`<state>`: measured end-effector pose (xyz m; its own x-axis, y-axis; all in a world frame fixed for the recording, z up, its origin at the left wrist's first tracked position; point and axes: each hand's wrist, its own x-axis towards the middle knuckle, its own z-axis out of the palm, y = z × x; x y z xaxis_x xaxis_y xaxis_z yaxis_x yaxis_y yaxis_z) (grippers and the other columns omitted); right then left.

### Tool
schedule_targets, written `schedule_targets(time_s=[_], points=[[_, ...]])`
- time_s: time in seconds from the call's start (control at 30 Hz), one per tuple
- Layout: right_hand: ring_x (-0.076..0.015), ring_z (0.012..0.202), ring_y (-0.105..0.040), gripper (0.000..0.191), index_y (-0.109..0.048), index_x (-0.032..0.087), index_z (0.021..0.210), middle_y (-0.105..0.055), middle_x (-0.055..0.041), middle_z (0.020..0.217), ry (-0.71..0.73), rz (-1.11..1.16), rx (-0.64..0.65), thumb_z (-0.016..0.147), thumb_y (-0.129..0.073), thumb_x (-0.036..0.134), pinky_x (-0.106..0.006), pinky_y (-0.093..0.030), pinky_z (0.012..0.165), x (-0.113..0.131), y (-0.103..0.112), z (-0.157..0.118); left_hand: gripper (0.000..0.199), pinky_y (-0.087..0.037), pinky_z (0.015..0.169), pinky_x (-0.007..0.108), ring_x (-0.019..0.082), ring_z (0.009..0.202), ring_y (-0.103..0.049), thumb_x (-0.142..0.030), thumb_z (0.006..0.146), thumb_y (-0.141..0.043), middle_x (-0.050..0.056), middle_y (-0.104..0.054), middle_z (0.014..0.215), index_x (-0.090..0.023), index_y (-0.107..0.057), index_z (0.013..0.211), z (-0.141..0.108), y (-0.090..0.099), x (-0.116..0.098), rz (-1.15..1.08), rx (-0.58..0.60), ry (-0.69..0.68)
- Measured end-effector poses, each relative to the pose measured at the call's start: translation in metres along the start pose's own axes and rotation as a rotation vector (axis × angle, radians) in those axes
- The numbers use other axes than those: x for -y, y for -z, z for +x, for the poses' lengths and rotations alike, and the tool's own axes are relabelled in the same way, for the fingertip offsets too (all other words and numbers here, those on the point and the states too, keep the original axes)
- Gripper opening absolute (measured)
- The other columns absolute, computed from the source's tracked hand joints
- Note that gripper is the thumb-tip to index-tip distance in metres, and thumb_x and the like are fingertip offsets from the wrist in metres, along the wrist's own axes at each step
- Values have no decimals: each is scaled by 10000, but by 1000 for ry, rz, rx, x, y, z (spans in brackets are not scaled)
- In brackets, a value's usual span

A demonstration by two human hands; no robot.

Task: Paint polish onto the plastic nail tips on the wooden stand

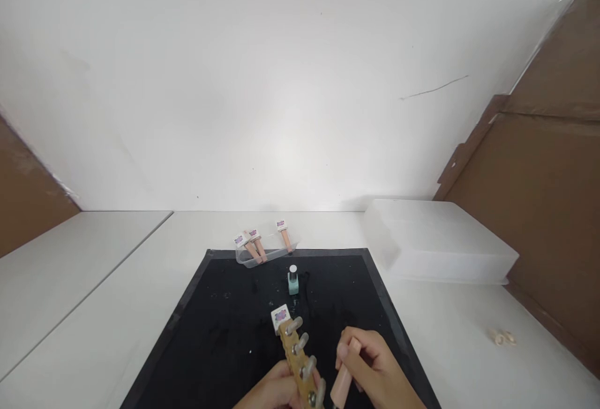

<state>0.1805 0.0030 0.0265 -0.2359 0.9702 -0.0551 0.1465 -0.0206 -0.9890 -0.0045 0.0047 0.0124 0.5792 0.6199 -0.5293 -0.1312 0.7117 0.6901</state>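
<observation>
A wooden stick studded with metal pegs is gripped by the left hand, fingers curled round its lower end. A small pink stick is pinched in the right hand, just beside those fingers. A mint bottle is parked on the black mat well beyond the fingertips, and a clear tray of more pink sticks further back still.

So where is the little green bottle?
In the head view the little green bottle stands upright near the middle of the black mat, just in front of the clear tray and beyond both hands.
</observation>
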Motion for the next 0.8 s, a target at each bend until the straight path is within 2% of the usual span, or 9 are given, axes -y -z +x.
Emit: schedule_targets(time_s=[0.13,0.33,0.6,0.8], points=[[-87,431,-346,483,-437,183,541,-413,45,459,-19,23,-11,799,-464,590,-220,-288,455,1,-1,1,281,-247,481,215,73,448,-389,-128,487,-493,-31,-582,580,-149,-635,729,6,6,5,-15,15,9],[-88,404,-341,489,-374,202,519,-449,41,392,-42,57,-30,799,-461,593,-223,-296,456,-2,-1,3,291,-269,509,194,76,497,-439,-114,428,-488,-14,-586,560,-124,-648,672,16,12,13,-52,31,4],[-79,398,-326,506,-458,181,557,-349,65,443,-112,134,-107,754,-475,646,-210,-254,403,-7,2,4,282,-283,504,175,68,500,-437,-124,444,-494,-16,-578,562,-133,-649,679,15,10,13,-62,46,-32],[-73,387,-353,508,-477,173,581,-386,63,440,-153,219,-95,736,-488,657,-195,-270,399,-5,1,2,252,-264,478,179,71,459,-393,-145,483,-500,-34,-529,475,-137,-654,683,14,10,14,-26,51,-59]])
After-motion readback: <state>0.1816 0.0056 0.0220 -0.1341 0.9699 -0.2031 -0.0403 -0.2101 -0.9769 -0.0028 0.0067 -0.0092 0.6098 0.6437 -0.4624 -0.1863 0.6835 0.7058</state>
